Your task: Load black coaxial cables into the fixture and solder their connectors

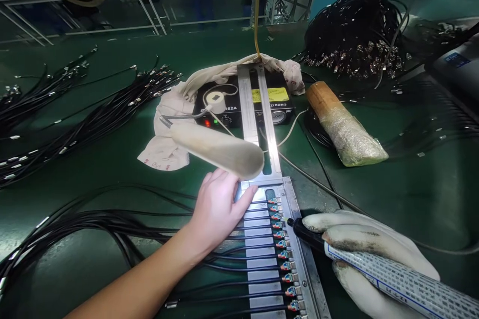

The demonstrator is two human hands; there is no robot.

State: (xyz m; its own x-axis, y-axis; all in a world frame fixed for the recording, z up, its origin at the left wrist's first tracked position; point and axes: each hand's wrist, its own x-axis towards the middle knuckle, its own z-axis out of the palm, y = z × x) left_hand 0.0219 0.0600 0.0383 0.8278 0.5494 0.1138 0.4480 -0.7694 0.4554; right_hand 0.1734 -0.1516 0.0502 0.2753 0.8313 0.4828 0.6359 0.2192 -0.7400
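Note:
My bare left hand (219, 204) grips the far end of a long metal fixture (295, 204), thumb on top and fingers over its edge. Across the fixture lie several black cables (258, 247), side by side, with small connectors (286, 254) showing coloured wires at their right ends. My right hand (374, 244), in a stained white glove, is closed around a printed tube with a black nozzle (396, 276). Its tip is beside the upper connectors, at the fixture's right rail; whether it touches cannot be told. A pale lamp head (224, 152) hangs just above my left hand.
Behind the fixture, a black control box (234, 114) stands under a metal slide (249, 104), with cloth (168, 114) around it. Bundled cables lie left (127, 102) and in a heap (355, 35) back right. A plastic-wrapped roll (348, 129) rests on the green table (209, 45).

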